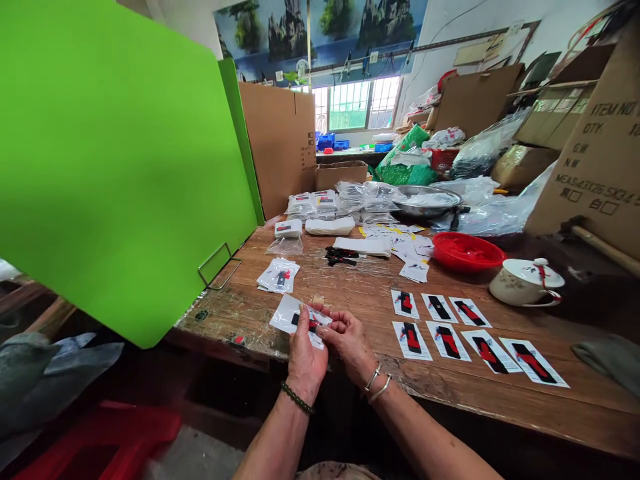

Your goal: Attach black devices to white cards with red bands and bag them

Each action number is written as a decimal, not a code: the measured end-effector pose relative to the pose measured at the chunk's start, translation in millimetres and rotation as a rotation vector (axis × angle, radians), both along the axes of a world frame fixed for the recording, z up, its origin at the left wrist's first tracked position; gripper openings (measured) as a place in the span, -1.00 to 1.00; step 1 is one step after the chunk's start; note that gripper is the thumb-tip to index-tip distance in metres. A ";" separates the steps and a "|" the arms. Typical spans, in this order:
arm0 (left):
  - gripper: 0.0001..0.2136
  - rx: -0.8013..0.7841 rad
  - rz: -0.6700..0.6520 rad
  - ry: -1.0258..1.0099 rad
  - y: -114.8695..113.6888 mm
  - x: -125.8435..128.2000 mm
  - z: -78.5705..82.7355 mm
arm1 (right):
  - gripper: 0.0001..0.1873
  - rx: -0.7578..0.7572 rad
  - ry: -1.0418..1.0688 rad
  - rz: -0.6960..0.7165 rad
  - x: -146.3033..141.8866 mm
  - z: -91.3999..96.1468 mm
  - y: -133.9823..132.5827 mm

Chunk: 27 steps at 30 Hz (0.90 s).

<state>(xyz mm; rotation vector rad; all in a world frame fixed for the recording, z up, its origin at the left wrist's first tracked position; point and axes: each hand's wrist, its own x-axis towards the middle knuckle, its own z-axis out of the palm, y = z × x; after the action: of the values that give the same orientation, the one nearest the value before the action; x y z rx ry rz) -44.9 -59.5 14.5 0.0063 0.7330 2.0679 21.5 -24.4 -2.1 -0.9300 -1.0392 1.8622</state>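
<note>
My left hand (307,357) is closed on a clear plastic bag (283,314) and a white card carrying a flat black-and-red piece, its thumb across the piece. From the right, the fingers of my right hand (353,345) pinch the near end of the same bag and card. Exactly where card and bag overlap I cannot make out. Beyond my left hand lies a loose stack of bagged cards (279,275). To the right, several white cards (411,341) are laid out in two rows, each with a black-and-red piece on it.
Black pieces (342,255) lie beside a white paper stack (363,247) mid-table. Behind are packed bundles (310,202), scattered printed cards (414,271), a red bowl (469,252) and a lidded cup (526,283). A green board (125,153) rises at left; cartons (595,153) stand right.
</note>
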 end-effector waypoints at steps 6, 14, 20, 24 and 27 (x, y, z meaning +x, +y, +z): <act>-0.80 -0.027 -0.011 0.033 -1.7 -4.7 -6.4 | -0.62 -0.006 0.003 0.181 -2.4 -2.2 0.6; -0.89 0.006 0.029 -0.038 -0.6 14.6 -5.1 | -0.58 -0.136 0.235 0.120 -15.6 -1.6 5.7; -0.84 -0.023 0.031 -0.109 -4.6 8.4 -0.1 | -0.52 -0.054 0.203 0.237 -8.5 -3.0 3.9; -0.85 -0.017 0.028 -0.084 -8.4 4.9 1.1 | -0.60 -0.016 0.161 0.280 -1.8 2.0 7.9; -0.89 -0.078 0.016 0.026 -13.9 -4.0 1.9 | -0.60 -0.020 0.131 0.307 2.2 5.0 17.2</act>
<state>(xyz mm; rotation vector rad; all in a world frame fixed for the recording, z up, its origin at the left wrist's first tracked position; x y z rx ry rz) -48.9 -73.3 16.4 -0.0161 0.8316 2.0562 23.7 -7.2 2.9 -0.6770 -1.1325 2.1568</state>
